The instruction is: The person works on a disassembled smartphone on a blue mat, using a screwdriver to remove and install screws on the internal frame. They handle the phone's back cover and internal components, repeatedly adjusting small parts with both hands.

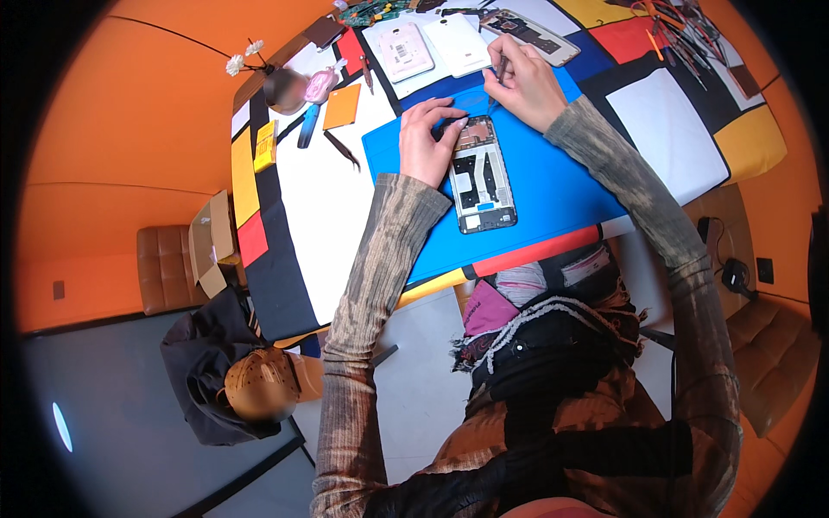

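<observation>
An opened smartphone (486, 177) lies on the blue mat (553, 186), its dark frame and inner parts exposed. My left hand (426, 142) is closed at its upper left corner, with fingers bent over the top edge and the thumb on the upper part. Just beyond the phone, my right hand (528, 88) pinches a thin dark tool (502, 71), its tip pointing down near the phone's top edge. The tool is too small and partly covered to tell whether it is a screwdriver or tweezers.
Farther back lie a pinkish phone back (406, 50), a white one (458, 45) and another opened phone (531, 37). Tweezers (342, 149), an orange pad (342, 106) and a flower vase (285, 90) are at left. Several tools (686, 43) lie at far right.
</observation>
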`<state>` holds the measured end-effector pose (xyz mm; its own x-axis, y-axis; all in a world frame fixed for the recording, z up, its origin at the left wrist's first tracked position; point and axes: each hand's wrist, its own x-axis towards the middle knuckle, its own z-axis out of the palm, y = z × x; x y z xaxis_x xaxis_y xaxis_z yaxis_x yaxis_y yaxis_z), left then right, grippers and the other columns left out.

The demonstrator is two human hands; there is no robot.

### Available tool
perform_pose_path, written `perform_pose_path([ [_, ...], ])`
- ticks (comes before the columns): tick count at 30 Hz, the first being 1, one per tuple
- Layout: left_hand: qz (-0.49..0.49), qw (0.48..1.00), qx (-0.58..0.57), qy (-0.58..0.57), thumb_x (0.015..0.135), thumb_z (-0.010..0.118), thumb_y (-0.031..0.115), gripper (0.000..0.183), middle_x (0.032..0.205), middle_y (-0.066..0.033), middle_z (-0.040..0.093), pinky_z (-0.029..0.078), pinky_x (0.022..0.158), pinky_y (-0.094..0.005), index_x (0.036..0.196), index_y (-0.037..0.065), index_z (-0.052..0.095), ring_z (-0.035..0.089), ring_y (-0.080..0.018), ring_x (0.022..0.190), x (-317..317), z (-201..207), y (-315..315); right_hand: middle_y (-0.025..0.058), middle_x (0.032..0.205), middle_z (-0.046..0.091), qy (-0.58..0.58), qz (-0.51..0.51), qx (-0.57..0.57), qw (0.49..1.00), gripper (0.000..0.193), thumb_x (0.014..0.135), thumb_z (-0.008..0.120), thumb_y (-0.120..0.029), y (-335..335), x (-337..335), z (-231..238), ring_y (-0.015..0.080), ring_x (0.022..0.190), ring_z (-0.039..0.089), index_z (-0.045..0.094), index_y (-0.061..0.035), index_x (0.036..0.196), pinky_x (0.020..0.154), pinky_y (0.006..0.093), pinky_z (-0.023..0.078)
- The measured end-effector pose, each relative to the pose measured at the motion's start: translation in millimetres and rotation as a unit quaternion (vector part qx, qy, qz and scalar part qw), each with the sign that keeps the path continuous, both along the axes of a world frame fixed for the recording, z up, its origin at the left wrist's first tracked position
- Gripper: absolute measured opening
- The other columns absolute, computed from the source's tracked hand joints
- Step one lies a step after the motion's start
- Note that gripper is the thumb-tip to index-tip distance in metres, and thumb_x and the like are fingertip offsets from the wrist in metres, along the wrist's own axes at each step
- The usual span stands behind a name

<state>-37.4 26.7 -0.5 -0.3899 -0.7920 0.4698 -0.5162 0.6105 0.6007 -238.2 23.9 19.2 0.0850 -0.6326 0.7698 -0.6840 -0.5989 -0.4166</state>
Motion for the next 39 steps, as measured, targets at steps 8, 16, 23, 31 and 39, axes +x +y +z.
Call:
perform_pose_path([
  [8,0.011,1.000,-0.011,-0.018,0.079,0.069,0.015,0.016,0.111,-0.0076,0.065,0.040,0.097,-0.0378,0.093,0.009,0.071,0.054,-0.0258,0.110,0.5,-0.2,-0.1,0.0021,0.064,0.055,0.041,0.030,0.040,0.998,0.020,0.081,0.061,-0.013,4.1,-1.4,3.0,0.0194,0.066,0.054,0.049,-0.0119,0.096,0.074,0.0339,0.044],
  [16,0.009,1.000,0.002,-0.003,0.078,0.069,0.015,0.016,0.110,-0.0083,0.065,0.039,0.097,-0.0377,0.092,0.009,0.072,0.054,-0.0264,0.109,1.0,0.4,0.2,0.0044,0.070,0.056,0.074,0.057,0.047,0.995,0.023,0.084,0.059,-0.013,4.7,1.7,3.8,0.0212,0.074,0.055,0.046,-0.0111,0.103,0.066,0.0349,0.046],
  [23,0.008,1.000,-0.005,-0.007,0.078,0.068,0.014,0.016,0.110,-0.0089,0.065,0.039,0.097,-0.0380,0.093,0.009,0.072,0.054,-0.0273,0.109,1.9,-1.4,-0.4,0.0046,0.069,0.057,0.120,0.044,-0.073,0.989,0.022,0.087,0.061,-0.017,4.2,1.2,5.9,0.0192,0.071,0.055,0.048,-0.0118,0.105,0.062,0.0325,0.045],
  [31,0.002,1.000,-0.018,-0.011,0.078,0.068,0.014,0.016,0.112,-0.0074,0.065,0.039,0.097,-0.0376,0.093,0.010,0.072,0.053,-0.0264,0.110,2.5,-3.5,-1.3,0.0031,0.071,0.058,0.109,0.044,-0.024,0.993,0.021,0.087,0.057,-0.017,4.9,-0.4,6.3,0.0212,0.069,0.052,0.048,-0.0122,0.105,0.075,0.0345,0.038],
  [39,0.004,1.000,-0.009,-0.003,0.077,0.068,0.013,0.014,0.110,-0.0078,0.064,0.037,0.098,-0.0392,0.091,0.011,0.072,0.052,-0.0278,0.110,1.8,-3.8,-1.1,0.0062,0.083,0.053,0.094,0.041,0.075,0.992,0.023,0.087,0.056,-0.011,8.1,0.8,8.6,0.0195,0.083,0.048,0.048,-0.0034,0.107,0.071,0.0302,0.043],
])
